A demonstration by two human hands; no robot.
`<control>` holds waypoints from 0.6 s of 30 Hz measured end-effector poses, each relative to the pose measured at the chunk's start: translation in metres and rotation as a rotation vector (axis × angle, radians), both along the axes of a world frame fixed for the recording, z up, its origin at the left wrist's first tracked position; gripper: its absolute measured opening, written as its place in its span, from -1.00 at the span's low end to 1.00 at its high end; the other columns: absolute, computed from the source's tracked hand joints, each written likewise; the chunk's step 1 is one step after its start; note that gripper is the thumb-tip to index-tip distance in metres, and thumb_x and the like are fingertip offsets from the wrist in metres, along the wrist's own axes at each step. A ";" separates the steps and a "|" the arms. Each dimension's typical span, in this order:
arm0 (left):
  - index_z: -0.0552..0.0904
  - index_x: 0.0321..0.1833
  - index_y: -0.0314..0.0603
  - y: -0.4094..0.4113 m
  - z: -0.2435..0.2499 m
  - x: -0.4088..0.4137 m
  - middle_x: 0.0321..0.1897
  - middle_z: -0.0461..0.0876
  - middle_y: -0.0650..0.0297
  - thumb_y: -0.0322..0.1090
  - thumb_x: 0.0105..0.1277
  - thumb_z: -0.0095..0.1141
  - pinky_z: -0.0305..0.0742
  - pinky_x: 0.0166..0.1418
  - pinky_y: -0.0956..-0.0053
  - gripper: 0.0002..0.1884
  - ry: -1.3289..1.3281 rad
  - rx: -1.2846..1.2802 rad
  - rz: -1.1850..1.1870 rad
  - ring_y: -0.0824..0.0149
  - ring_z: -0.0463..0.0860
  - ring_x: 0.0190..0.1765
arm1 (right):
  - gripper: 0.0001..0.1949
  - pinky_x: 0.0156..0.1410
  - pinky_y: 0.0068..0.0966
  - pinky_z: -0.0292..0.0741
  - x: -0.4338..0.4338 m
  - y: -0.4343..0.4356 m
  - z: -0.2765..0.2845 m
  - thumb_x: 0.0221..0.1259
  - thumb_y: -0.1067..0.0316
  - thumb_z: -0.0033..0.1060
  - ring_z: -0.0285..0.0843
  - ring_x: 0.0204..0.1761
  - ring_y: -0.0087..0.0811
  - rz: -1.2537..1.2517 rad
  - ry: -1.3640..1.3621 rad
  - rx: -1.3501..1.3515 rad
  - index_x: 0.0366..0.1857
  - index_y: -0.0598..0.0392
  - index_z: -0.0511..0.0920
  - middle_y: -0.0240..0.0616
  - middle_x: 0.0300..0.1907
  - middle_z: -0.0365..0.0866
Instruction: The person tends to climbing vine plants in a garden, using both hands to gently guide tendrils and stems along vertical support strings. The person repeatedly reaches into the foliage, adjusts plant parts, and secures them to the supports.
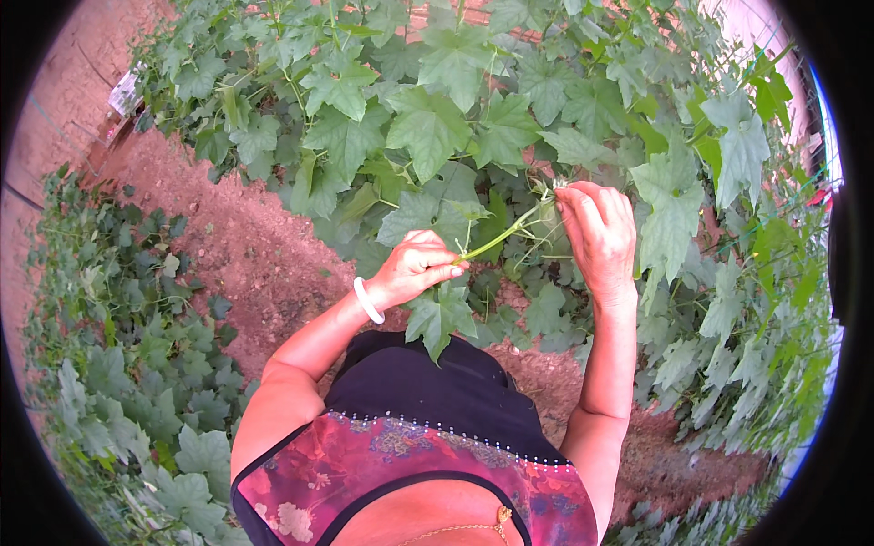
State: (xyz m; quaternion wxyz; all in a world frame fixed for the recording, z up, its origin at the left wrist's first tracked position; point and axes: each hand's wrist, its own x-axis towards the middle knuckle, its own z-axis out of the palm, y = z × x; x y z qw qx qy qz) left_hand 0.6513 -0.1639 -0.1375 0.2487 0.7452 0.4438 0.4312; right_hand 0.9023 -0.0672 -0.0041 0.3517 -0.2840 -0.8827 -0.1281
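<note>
A green vine stem [502,237] stretches slantwise between my two hands. My left hand [427,261], with a white bangle [369,300] at its wrist, pinches the stem's lower end between thumb and fingers. At the upper end, my right hand [601,225] grips the shoot tip [552,190] with its small buds and young leaves between thumb and fingertips. Thin tendrils [536,242] trail off the stem near the right hand. A lobed leaf [442,317] hangs just below my left hand, in front of the dark top.
Dense lobed-leaf vines [430,130] rise before me and continue down the right side [724,327]. Another row of low plants [136,409] grows at the left. Bare reddish soil [252,239] runs between the rows. A thin green line [785,198] crosses the foliage at right.
</note>
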 end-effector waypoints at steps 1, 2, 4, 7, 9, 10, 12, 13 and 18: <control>0.79 -0.18 -0.09 -0.001 0.000 -0.001 -0.42 0.68 0.40 -0.26 0.24 0.30 0.38 0.04 0.43 -0.84 -0.003 -0.004 -0.005 0.40 0.58 -0.24 | -0.77 -0.07 -0.39 0.41 -0.001 -0.001 0.002 0.01 0.42 0.39 0.52 -0.21 -0.36 0.009 -0.008 -0.004 -0.20 0.04 0.61 -0.39 -0.20 0.59; 0.79 -0.18 -0.09 -0.002 -0.001 -0.001 -0.42 0.68 0.40 -0.26 0.24 0.30 0.38 0.04 0.44 -0.84 -0.006 -0.007 -0.010 0.40 0.58 -0.25 | -0.77 -0.06 -0.39 0.41 -0.002 -0.002 0.003 0.02 0.42 0.38 0.52 -0.21 -0.36 0.018 -0.015 -0.008 -0.21 0.05 0.61 -0.39 -0.22 0.60; 0.78 -0.18 -0.11 -0.006 0.000 -0.002 -0.42 0.68 0.39 -0.27 0.24 0.30 0.39 0.03 0.44 -0.84 -0.016 -0.012 -0.018 0.39 0.57 -0.25 | -0.78 -0.06 -0.40 0.41 -0.003 -0.005 0.005 0.02 0.41 0.38 0.52 -0.20 -0.37 0.021 -0.033 0.005 -0.23 0.04 0.61 -0.40 -0.22 0.59; 0.77 -0.17 -0.17 -0.010 0.002 -0.001 -0.39 0.68 0.36 -0.30 0.26 0.28 0.42 0.01 0.45 -0.84 -0.079 -0.057 -0.055 0.40 0.57 -0.24 | -0.79 -0.06 -0.40 0.40 -0.002 -0.006 0.006 0.00 0.41 0.38 0.52 -0.20 -0.37 0.035 -0.056 0.026 -0.25 0.03 0.60 -0.40 -0.23 0.58; 0.76 -0.14 -0.22 -0.013 0.002 -0.001 -0.34 0.69 0.33 -0.32 0.29 0.26 0.45 0.02 0.46 -0.83 -0.179 -0.139 -0.112 0.41 0.58 -0.22 | -0.79 -0.06 -0.40 0.40 -0.001 -0.007 0.006 -0.03 0.42 0.38 0.52 -0.21 -0.36 0.044 -0.052 0.035 -0.28 0.03 0.59 -0.40 -0.24 0.58; 0.74 -0.11 -0.25 -0.015 0.001 0.000 -0.30 0.69 0.31 -0.33 0.31 0.24 0.46 0.04 0.46 -0.82 -0.256 -0.247 -0.147 0.43 0.58 -0.19 | -0.79 -0.07 -0.40 0.40 0.001 -0.007 0.005 -0.05 0.43 0.38 0.52 -0.21 -0.36 0.047 -0.041 0.037 -0.29 0.03 0.59 -0.40 -0.25 0.58; 0.71 -0.05 -0.29 -0.019 -0.002 -0.001 -0.21 0.69 0.29 -0.35 0.36 0.20 0.47 0.08 0.48 -0.80 -0.410 -0.463 -0.212 0.45 0.60 -0.13 | -0.80 -0.07 -0.40 0.40 0.001 -0.008 0.007 -0.08 0.45 0.37 0.52 -0.22 -0.35 0.061 -0.016 0.021 -0.32 0.03 0.58 -0.39 -0.27 0.57; 0.69 -0.02 -0.30 -0.020 -0.005 -0.002 -0.18 0.68 0.29 -0.36 0.37 0.17 0.47 0.11 0.47 -0.79 -0.455 -0.530 -0.284 0.45 0.60 -0.10 | -0.80 -0.06 -0.40 0.40 0.001 -0.009 0.011 -0.10 0.46 0.36 0.52 -0.22 -0.34 0.072 -0.002 0.003 -0.34 0.04 0.58 -0.39 -0.28 0.57; 0.64 -0.01 -0.32 -0.026 -0.036 -0.005 -0.13 0.68 0.29 -0.39 0.42 0.09 0.44 0.19 0.45 -0.81 -0.554 -0.675 -0.459 0.43 0.59 0.01 | -0.85 -0.07 -0.38 0.40 -0.009 -0.006 0.026 -0.09 0.48 0.31 0.50 -0.26 -0.30 0.204 -0.005 -0.004 -0.40 0.07 0.54 -0.35 -0.34 0.56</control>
